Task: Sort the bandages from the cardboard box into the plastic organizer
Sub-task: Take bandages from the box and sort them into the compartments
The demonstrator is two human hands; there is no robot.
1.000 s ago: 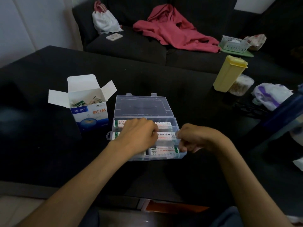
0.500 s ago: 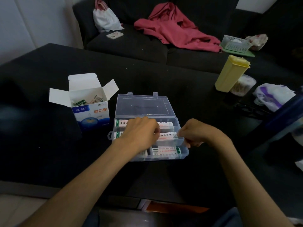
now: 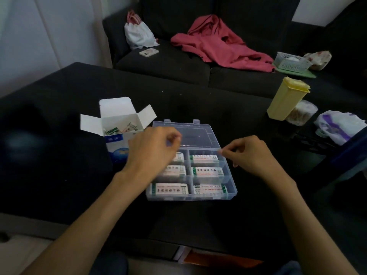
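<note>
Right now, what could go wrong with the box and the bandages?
1. The left hand hangs right beside the open cardboard box. A bump could tip it and spill the bandages left inside.
2. The organizer sits fairly near the table's front edge, so a push from the right hand at its right wall might slide it toward the edge.
3. The lid lies open behind; if it swings shut, it could hit fingers.
</note>
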